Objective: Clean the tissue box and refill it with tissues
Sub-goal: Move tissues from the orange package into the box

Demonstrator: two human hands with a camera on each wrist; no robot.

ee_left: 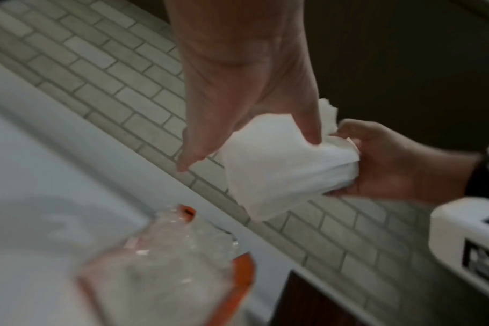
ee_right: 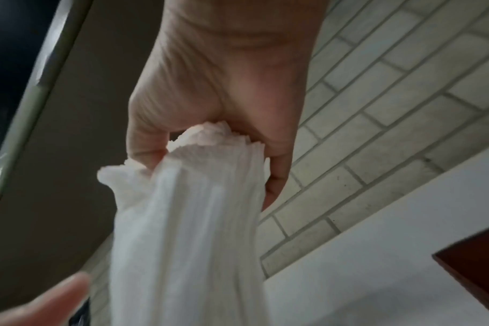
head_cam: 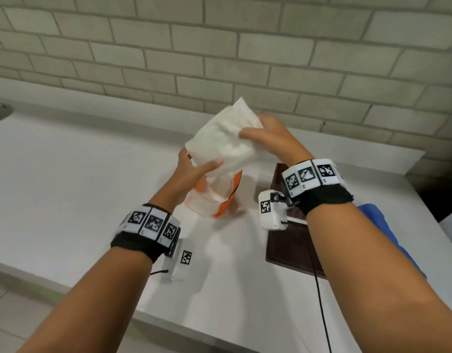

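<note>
I am mid-refill: my right hand (head_cam: 267, 138) grips one end of the tissue stack (head_cam: 226, 138) at frame centre, my left hand (head_cam: 194, 169) pinches its lower end above the plastic wrapper (head_cam: 214, 194), and next I must lower it into the brown tissue box (head_cam: 291, 250) at lower right.

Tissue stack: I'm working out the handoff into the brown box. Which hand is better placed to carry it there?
Right. The right hand already grips the tissue stack at its far end, and the brown box lies under the right forearm. The left hand holds the near end, above the orange-edged wrapper.
</note>
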